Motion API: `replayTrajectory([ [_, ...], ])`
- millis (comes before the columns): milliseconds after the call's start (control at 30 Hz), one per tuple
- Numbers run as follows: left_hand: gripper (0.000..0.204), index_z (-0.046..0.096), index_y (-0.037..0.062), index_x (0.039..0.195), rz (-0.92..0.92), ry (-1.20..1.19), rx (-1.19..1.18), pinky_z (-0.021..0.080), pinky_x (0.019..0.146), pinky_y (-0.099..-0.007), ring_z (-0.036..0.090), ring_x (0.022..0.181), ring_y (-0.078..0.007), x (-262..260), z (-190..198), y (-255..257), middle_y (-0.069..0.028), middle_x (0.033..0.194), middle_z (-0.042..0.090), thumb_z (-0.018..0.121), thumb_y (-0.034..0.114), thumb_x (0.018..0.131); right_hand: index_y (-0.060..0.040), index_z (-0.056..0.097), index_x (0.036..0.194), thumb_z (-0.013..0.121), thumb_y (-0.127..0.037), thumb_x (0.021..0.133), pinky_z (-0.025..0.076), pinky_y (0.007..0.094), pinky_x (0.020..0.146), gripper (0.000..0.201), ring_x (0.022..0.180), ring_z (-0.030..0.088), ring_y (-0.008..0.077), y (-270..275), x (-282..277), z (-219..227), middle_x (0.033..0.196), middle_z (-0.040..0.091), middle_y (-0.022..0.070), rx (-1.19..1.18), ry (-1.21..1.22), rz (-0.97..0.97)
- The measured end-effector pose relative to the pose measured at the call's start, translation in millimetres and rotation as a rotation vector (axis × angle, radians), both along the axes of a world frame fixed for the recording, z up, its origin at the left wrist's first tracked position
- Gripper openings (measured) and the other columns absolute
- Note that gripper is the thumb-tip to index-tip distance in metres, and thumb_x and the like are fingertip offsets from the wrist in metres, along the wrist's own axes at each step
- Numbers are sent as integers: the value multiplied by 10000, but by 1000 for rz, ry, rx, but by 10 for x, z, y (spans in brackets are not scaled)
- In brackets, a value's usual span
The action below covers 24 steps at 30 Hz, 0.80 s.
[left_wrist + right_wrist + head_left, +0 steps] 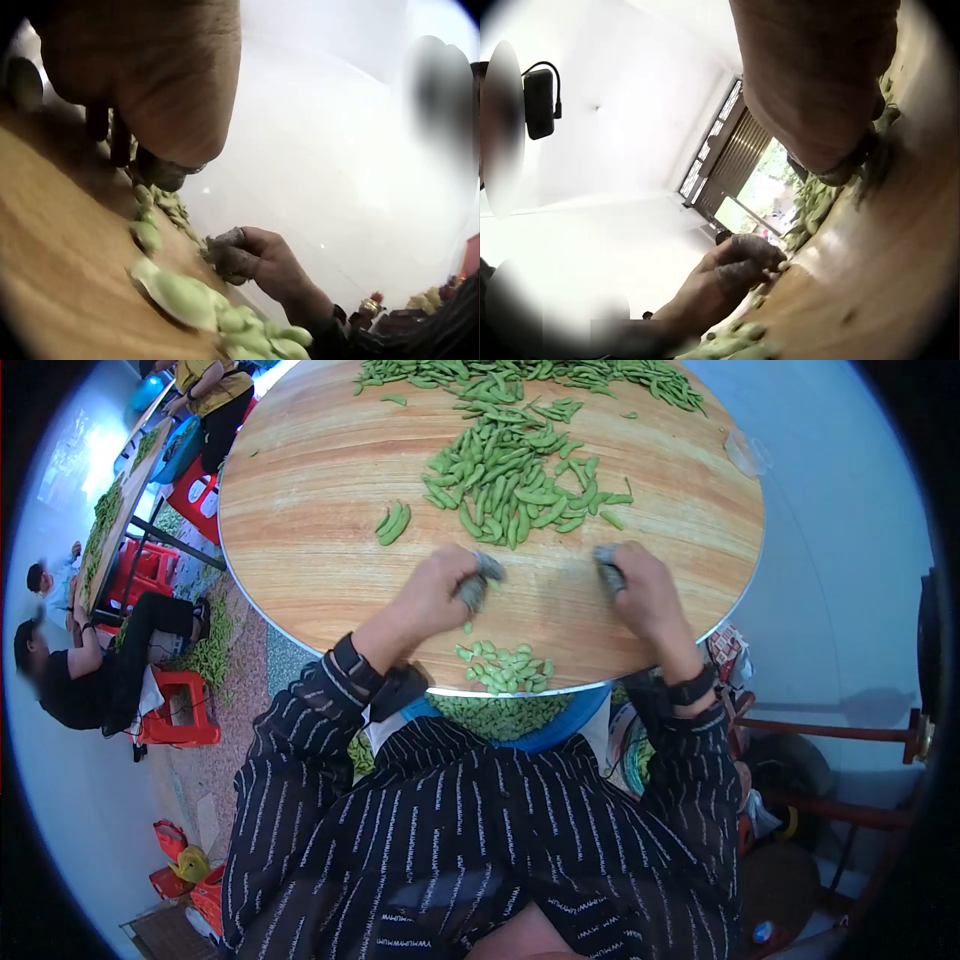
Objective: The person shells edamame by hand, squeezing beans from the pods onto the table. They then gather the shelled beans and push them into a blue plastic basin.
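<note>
My left hand, with grey covers on thumb and finger, is bent over the round wooden table. It pinches a small green soybean at its fingertips. Just below it lies a heap of shelled soybeans at the near edge. Opposite, my right hand has its covered fingers curled close above the tabletop; I cannot tell if anything is between them. Beyond both hands spreads a pile of green soybean pods, and a few loose pods lie to its left.
A blue basin of shelled beans sits under the table's near edge. More pods line the far side. A clear plastic piece is at the right rim. Several people sit or stand at a long table on the left, near red stools.
</note>
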<state>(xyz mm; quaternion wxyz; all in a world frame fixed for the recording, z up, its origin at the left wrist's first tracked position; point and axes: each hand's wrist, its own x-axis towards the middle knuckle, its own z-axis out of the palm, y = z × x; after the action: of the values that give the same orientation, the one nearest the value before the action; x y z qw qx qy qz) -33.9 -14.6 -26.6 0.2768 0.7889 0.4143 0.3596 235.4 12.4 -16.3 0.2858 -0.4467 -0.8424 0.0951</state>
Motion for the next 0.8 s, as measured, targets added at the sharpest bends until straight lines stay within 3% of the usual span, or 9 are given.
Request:
replayTrajectory([
  [100, 322, 588, 93, 932, -191, 132, 20, 400, 714, -342, 505, 787, -257, 41, 130, -257, -90, 819, 547, 558, -23, 634, -18, 539, 880, 494, 12, 670, 426, 390, 640, 217, 749, 517, 363, -28, 278, 58, 777, 528, 183, -55, -3, -116],
  [167, 314, 585, 88, 933, -175, 143, 126, 389, 737, -350, 501, 801, -259, -19, 164, -300, -89, 822, 551, 596, 15, 628, -8, 542, 892, 493, 16, 675, 425, 379, 635, 223, 739, 523, 366, -86, 339, 104, 772, 528, 194, -95, 25, -186],
  [233, 301, 575, 71, 935, 46, 198, 290, 402, 710, -355, 515, 786, -270, -183, 251, -267, -101, 797, 553, 613, 45, 638, 16, 540, 902, 490, 29, 689, 423, 351, 626, 219, 695, 533, 354, -189, 355, 183, 745, 526, 207, -31, 158, -215],
  [333, 217, 559, 27, 904, 471, 345, 284, 429, 653, -383, 539, 758, -333, -478, 257, -9, -161, 813, 568, 593, 93, 700, 27, 547, 889, 479, 37, 700, 423, 319, 619, 201, 674, 540, 313, -346, 300, 226, 733, 530, 200, -157, 219, -263],
  [433, 160, 522, -17, 812, 577, 596, 140, 433, 664, -428, 540, 756, -357, -693, 86, 231, -207, 782, 554, 573, 89, 704, 28, 547, 893, 488, 33, 707, 423, 298, 624, 195, 677, 552, 263, -407, 109, 160, 729, 537, 184, -161, 365, -270],
  [500, 153, 509, -28, 793, 566, 569, 134, 439, 653, -432, 541, 758, -376, -721, 56, 279, -236, 776, 543, 565, 85, 706, 29, 545, 906, 494, 31, 712, 424, 285, 633, 201, 681, 556, 239, -422, 68, 139, 724, 539, 172, -112, 426, -278],
  [600, 147, 508, -29, 791, 548, 606, 107, 444, 647, -424, 541, 747, -377, -718, 93, 275, -236, 782, 545, 561, 78, 705, 30, 540, 959, 514, 36, 725, 424, 247, 670, 235, 717, 550, 160, -438, 48, 136, 754, 567, 108, -202, 161, -343],
  [667, 202, 501, -41, 871, 531, 583, 76, 419, 694, -428, 507, 806, -404, -705, 139, 218, -254, 844, 528, 552, 31, 690, 29, 540, 988, 513, 45, 744, 424, 227, 704, 246, 740, 534, 118, -470, -104, 90, 798, 573, 46, -332, 648, -236],
  [800, 177, 499, -39, 889, 503, 506, 121, 431, 683, -347, 547, 767, -304, -652, 189, 60, -180, 831, 558, 550, 26, 734, 14, 550, 979, 501, 42, 769, 423, 197, 647, 218, 695, 509, 75, -523, -378, 85, 773, 557, 8, -475, 775, -175],
])
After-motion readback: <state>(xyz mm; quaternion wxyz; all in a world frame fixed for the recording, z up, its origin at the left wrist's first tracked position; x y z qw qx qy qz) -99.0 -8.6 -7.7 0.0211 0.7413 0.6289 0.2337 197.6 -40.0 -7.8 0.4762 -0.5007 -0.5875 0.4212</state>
